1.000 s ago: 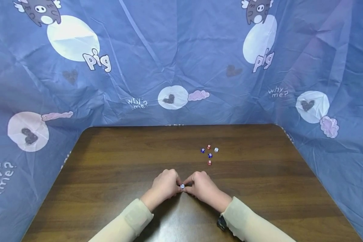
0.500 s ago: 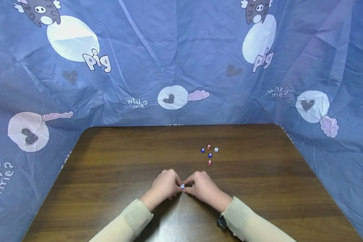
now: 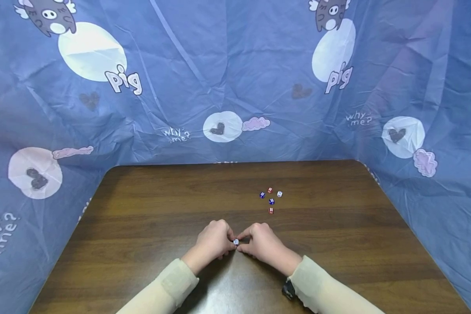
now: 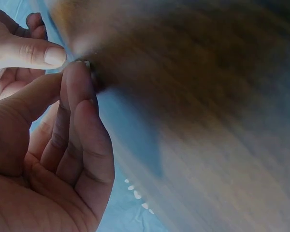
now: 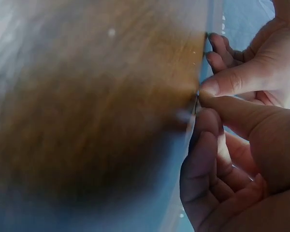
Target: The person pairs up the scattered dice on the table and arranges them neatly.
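Observation:
A small die [image 3: 236,242], white on top with dark blue at its edges, sits between my two hands near the middle of the table. My left hand [image 3: 213,239] pinches it from the left with thumb and index finger. From the right, my right hand [image 3: 264,242] does the same, its thumb and index fingertip at the die's sides. In both wrist views the fingertips meet close over the wood and hide nearly all of the die. The other fingers of the left hand [image 4: 87,140] and right hand [image 5: 203,164] are curled.
Farther back, right of centre, lie several loose dice: two red, one of them nearer [image 3: 271,210], two blue, including one in the middle [image 3: 271,201], and a white die [image 3: 279,194]. The brown wooden table [image 3: 161,196] ends at a blue printed cloth [image 3: 188,96].
The head view has shifted very slightly. Both hands keep the same hold at the die, and the loose dice stay where they were.

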`<state>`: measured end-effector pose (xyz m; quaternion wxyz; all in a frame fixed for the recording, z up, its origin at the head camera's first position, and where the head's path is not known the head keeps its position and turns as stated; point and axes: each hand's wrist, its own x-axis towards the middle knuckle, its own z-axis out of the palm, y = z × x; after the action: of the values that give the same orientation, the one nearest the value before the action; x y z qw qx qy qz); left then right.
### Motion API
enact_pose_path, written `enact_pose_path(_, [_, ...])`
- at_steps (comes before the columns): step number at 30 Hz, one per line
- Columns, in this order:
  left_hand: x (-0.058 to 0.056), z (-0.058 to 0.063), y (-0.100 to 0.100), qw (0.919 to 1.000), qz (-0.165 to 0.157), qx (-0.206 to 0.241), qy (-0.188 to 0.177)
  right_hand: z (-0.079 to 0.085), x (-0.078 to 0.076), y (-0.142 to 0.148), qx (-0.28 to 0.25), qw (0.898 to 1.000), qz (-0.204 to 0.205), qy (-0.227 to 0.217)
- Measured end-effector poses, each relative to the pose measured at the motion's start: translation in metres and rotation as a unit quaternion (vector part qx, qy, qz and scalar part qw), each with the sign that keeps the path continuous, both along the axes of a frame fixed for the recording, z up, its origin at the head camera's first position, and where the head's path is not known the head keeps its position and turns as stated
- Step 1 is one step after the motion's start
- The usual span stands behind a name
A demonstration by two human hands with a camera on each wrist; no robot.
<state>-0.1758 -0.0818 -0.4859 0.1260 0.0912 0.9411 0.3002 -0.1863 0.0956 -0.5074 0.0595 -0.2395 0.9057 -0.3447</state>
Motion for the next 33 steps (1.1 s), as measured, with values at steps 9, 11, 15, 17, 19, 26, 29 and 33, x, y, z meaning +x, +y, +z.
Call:
enact_pose_path(9, [-0.001,0.002,0.0,0.9999,0.004,0.0,-0.01,0.024,-0.021,0.029,-0.052,0.995,-0.045,-0.067])
enact_pose_path(11, [-0.001,0.002,0.0,0.9999,0.004,0.0,-0.013,0.03,-0.029,0.038,-0.071,0.993,-0.049,-0.078])
enact_pose_path(15, [-0.001,0.003,0.0,0.9998,0.008,0.0,-0.016,0.035,-0.046,0.058,-0.115,0.988,-0.062,-0.087])
enact_pose_path(17, [0.0,0.003,0.001,0.9998,0.009,0.0,-0.016,0.036,-0.054,0.067,-0.133,0.984,-0.076,-0.09])
enact_pose_path(19, [0.0,0.003,0.001,0.9998,0.01,-0.001,-0.017,0.037,-0.06,0.074,-0.148,0.979,-0.094,-0.1])
enact_pose_path(26, [0.002,0.003,0.002,0.9998,0.013,-0.009,-0.012,0.032,-0.08,0.095,-0.146,0.971,-0.155,-0.108])
enact_pose_path(29, [0.002,0.003,0.002,0.9997,0.016,-0.012,-0.011,0.027,-0.089,0.101,-0.141,0.969,-0.173,-0.109])
enact_pose_path(33, [0.003,0.003,0.003,0.9996,0.019,-0.014,-0.014,0.021,-0.099,0.107,-0.125,0.968,-0.188,-0.107])
